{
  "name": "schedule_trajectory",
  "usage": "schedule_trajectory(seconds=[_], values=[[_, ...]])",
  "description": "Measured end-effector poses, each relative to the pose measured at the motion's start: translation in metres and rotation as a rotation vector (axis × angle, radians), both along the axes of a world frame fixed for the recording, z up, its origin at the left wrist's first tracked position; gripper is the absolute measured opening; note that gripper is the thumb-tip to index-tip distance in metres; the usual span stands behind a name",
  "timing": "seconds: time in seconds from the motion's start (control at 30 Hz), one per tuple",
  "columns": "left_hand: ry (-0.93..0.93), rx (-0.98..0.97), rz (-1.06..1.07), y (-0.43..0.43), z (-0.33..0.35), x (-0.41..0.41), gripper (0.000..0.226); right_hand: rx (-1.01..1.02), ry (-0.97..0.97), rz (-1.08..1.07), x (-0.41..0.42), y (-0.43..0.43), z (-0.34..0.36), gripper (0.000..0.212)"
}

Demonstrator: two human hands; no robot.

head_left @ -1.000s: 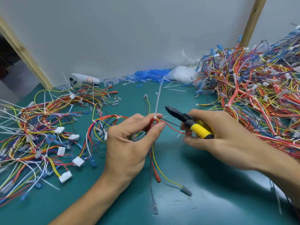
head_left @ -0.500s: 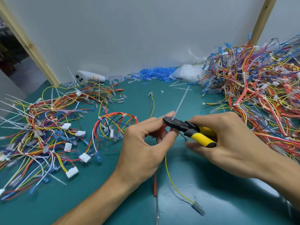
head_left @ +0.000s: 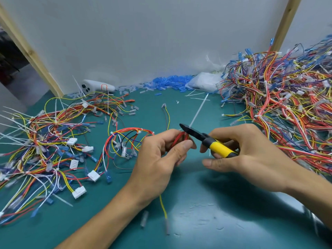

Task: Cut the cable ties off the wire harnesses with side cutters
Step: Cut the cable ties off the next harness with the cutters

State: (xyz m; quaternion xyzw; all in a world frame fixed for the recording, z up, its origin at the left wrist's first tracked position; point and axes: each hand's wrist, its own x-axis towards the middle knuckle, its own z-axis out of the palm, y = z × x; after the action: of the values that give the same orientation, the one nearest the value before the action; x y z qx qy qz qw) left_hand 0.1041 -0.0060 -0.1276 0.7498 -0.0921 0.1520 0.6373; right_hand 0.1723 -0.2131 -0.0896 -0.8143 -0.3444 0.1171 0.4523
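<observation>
Left hand (head_left: 158,159) pinches one red wire harness (head_left: 177,139); its tie head cannot be made out. Right hand (head_left: 248,157) grips one side cutters (head_left: 208,141), tip at one white cable tie tail (head_left: 198,110).

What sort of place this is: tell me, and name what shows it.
Probably a small wire-harness rework bench. A teal work mat carries a big heap of wire harnesses, blue terminal sleeves lie along the wall, the left hand grips one harness and the right hand holds side cutters.
</observation>
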Motion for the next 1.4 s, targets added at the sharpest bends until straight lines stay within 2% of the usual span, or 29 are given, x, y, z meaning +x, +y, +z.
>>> schedule_trajectory(seconds=[0.1,0.2,0.33,0.57,0.67,0.77,0.83,0.9,0.93,1.03,1.13,1.23,1.4], values=[[-0.013,0.084,0.054,0.001,-0.003,-0.001,0.016,-0.043,-0.057,0.016,-0.001,0.001,-0.003,0.029],[-0.054,0.189,0.096,-0.002,-0.004,-0.003,0.023,-0.092,-0.173,0.051,-0.001,0.002,-0.006,0.02],[-0.134,0.238,0.177,-0.007,-0.004,-0.006,0.017,-0.08,-0.261,0.054,0.0,0.0,-0.007,0.026],[-0.206,0.254,0.253,-0.01,-0.007,-0.006,0.015,-0.165,-0.392,0.033,-0.001,-0.003,-0.004,0.06],[-0.212,0.267,0.276,-0.01,-0.01,-0.006,0.022,-0.202,-0.333,0.036,-0.002,-0.003,-0.004,0.066],[-0.197,0.293,0.304,-0.009,-0.012,-0.006,0.018,-0.181,-0.305,0.031,-0.005,-0.001,-0.003,0.058],[-0.195,0.299,0.322,-0.009,-0.01,-0.005,0.017,-0.176,-0.297,0.025,-0.007,-0.001,-0.004,0.045],[-0.205,0.307,0.334,-0.009,-0.009,-0.006,0.016,-0.165,-0.334,-0.007,-0.008,0.0,-0.005,0.017],[-0.212,0.312,0.336,-0.009,-0.009,-0.006,0.015,-0.153,-0.32,-0.013,-0.008,0.0,-0.005,0.014],[-0.237,0.334,0.343,-0.009,-0.007,-0.007,0.015,-0.119,-0.222,-0.001,-0.007,-0.001,-0.007,0.026],[-0.254,0.32,0.343,-0.008,-0.004,-0.007,0.014,-0.115,-0.279,-0.013,-0.009,-0.001,-0.004,0.015],[-0.239,0.287,0.357,-0.004,-0.006,-0.004,0.016,-0.1,-0.242,0.038,-0.006,-0.003,-0.003,0.031],[-0.234,0.289,0.378,0.002,-0.006,-0.003,0.014,-0.008,-0.27,0.082,-0.003,-0.001,0.002,0.045]])
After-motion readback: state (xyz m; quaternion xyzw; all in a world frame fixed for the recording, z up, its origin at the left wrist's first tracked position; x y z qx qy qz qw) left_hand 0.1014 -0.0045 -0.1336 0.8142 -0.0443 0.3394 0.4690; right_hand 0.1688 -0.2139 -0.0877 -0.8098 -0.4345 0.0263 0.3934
